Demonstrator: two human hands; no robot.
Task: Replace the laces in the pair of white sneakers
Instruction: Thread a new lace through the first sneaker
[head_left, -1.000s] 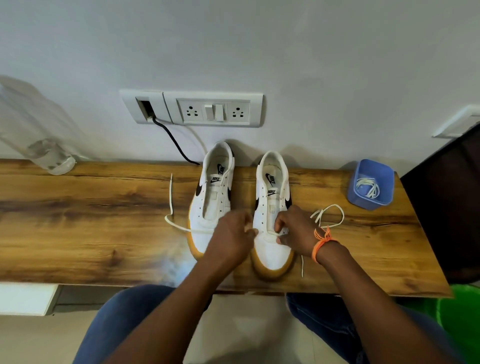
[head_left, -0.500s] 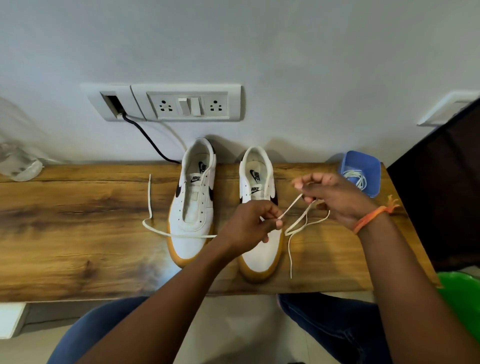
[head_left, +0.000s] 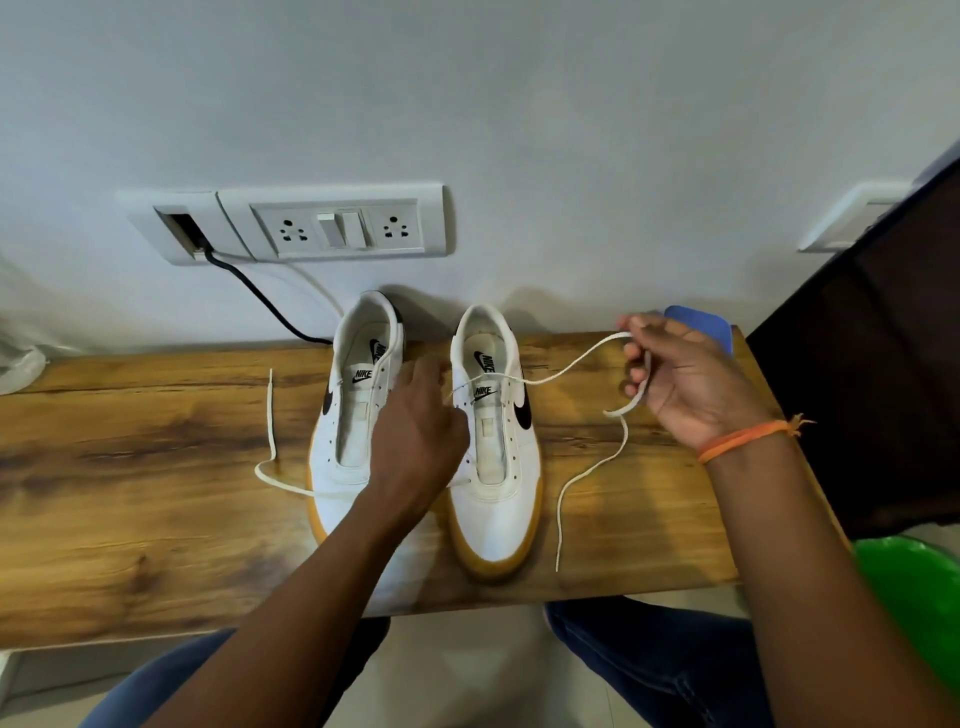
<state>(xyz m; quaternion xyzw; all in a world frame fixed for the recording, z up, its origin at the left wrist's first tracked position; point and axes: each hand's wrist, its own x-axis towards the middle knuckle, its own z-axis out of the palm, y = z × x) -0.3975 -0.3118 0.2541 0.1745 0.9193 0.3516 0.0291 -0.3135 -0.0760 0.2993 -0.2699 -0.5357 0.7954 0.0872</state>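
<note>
Right hand (head_left: 691, 384) gripping lace (head_left: 571, 366)

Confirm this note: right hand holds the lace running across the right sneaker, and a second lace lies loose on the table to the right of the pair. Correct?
Not quite. In the head view the second lace lies left of the pair, beside the left sneaker. The right hand does hold the lace running across the right sneaker.
</note>
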